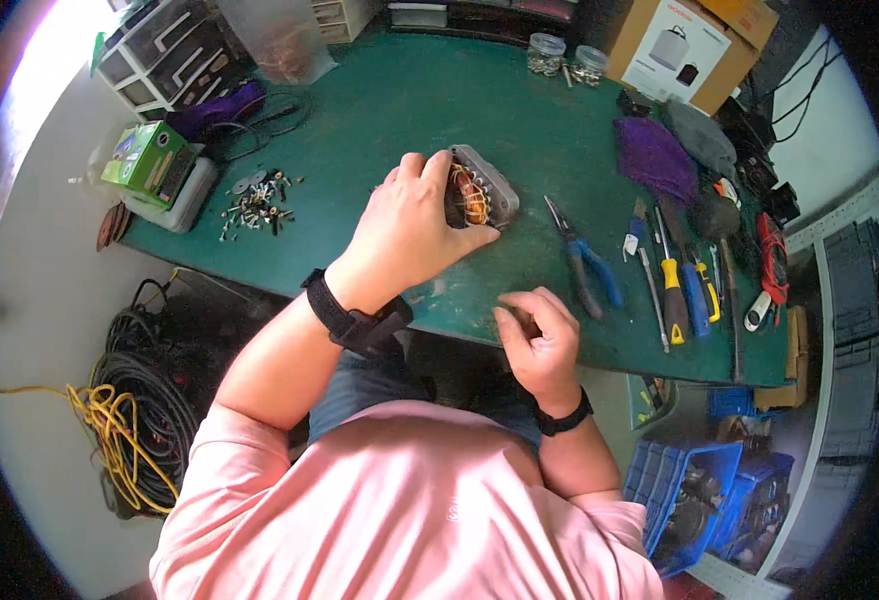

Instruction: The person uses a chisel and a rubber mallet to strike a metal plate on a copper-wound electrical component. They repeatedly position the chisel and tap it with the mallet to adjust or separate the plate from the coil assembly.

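Observation:
Near the middle of the green bench, my left hand (409,215) grips a grey metal motor housing (499,185) from the left and front, with thumb at its near side. Copper windings with pale lacing (469,195) show inside it. My right hand (539,340) is lower right at the bench's front edge, fingers loosely curled and thumb apart, with nothing visible in it. Blue-handled long-nose pliers (599,270) lie just beyond it, to the right of the housing. Loose screws and washers (259,205) lie in a pile to the left.
Several screwdrivers and tools (674,300), a purple cloth (649,160) and red cables (772,255) line the bench's right. Jars (587,65), a box (669,50) and drawers (159,60) stand behind. A green carton (144,160) sits left. Cable coils (129,420) and blue crates (679,500) are below.

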Available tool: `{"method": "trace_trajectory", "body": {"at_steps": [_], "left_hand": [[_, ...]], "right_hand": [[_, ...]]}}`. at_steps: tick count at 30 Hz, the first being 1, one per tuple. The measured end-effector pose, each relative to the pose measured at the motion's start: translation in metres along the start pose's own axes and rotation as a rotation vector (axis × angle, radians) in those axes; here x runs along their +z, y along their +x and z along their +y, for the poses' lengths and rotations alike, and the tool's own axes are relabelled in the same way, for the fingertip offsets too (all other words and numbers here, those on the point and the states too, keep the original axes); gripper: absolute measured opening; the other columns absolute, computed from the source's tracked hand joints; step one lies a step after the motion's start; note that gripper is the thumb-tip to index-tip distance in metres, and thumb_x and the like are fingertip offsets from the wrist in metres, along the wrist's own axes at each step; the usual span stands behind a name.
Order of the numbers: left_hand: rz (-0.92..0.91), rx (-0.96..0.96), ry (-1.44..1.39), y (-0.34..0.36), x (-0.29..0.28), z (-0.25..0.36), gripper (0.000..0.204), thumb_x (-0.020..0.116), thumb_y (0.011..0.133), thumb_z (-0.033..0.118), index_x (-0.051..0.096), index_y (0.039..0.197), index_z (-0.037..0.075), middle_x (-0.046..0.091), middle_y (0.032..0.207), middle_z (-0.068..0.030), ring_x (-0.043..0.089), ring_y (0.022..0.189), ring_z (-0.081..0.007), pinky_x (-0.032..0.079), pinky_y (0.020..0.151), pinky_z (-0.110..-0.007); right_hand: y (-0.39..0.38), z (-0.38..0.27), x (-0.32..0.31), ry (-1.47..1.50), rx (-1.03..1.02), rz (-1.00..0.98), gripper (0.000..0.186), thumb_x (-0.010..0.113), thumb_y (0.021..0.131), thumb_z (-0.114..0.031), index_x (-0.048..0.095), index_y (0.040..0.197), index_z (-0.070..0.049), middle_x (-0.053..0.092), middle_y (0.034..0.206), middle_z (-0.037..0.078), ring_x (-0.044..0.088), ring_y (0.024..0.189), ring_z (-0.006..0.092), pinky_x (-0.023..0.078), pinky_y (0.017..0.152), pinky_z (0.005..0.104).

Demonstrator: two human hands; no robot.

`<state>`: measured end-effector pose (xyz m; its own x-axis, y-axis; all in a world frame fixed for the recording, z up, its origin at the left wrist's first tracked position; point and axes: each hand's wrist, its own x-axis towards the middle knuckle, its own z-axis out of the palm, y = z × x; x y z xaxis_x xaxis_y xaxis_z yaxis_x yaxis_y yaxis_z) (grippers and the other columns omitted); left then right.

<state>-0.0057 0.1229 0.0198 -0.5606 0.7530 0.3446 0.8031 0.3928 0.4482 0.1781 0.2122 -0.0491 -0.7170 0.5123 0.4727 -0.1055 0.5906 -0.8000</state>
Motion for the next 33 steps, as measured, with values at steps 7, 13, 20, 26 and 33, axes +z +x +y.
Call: {"method": "trace_trajectory", "body": {"at_steps": [7,13,20,26,33], "left_hand": [[-0.047,0.022,0.105,0.017,0.001,0.015,0.081,0.081,0.068,0.04,0.05,0.129,-0.004,0.057,0.111,-0.0226,0.057,0.108,-0.0401,0.047,0.094,-0.044],[-0.021,0.025,0.099,0.011,0.002,0.011,0.081,0.08,0.07,0.038,0.048,0.131,-0.004,0.057,0.113,-0.0223,0.056,0.109,-0.0398,0.047,0.095,-0.044],[-0.061,-0.034,-0.022,-0.007,-0.001,0.001,0.08,0.079,0.076,0.026,0.04,0.138,-0.006,0.052,0.129,-0.0241,0.055,0.119,-0.0379,0.045,0.1,-0.04],[-0.058,0.011,-0.04,-0.012,0.003,-0.013,0.085,0.079,0.078,0.024,0.034,0.144,-0.004,0.049,0.135,-0.0233,0.053,0.123,-0.035,0.043,0.103,-0.039],[-0.128,0.073,-0.132,-0.007,0.003,-0.034,0.087,0.081,0.077,0.019,0.032,0.147,0.0,0.05,0.136,-0.0187,0.057,0.119,-0.0278,0.045,0.103,-0.038]], "right_hand": [[0.0,-0.001,-0.001,-0.003,-0.002,0.005,0.011,0.071,0.081,-0.002,0.066,0.091,-0.002,0.056,0.072,0.01,0.054,0.055,0.0196,0.042,0.05,0.0307],[-0.001,0.003,0.0,0.006,-0.021,0.007,0.011,0.071,0.081,-0.003,0.065,0.091,-0.003,0.058,0.073,0.011,0.057,0.057,0.0234,0.044,0.052,0.0332],[0.0,0.005,-0.001,0.041,-0.099,0.058,0.012,0.071,0.08,-0.002,0.065,0.09,-0.001,0.057,0.073,0.01,0.055,0.057,0.0215,0.042,0.051,0.0319],[-0.001,0.007,-0.002,0.037,-0.101,0.065,0.012,0.072,0.081,-0.007,0.064,0.09,-0.003,0.059,0.076,0.011,0.058,0.06,0.0269,0.046,0.054,0.0355],[-0.001,0.008,-0.004,0.058,-0.126,0.076,0.011,0.071,0.082,-0.003,0.065,0.09,-0.002,0.056,0.073,0.009,0.056,0.058,0.0204,0.044,0.052,0.0309]]}}
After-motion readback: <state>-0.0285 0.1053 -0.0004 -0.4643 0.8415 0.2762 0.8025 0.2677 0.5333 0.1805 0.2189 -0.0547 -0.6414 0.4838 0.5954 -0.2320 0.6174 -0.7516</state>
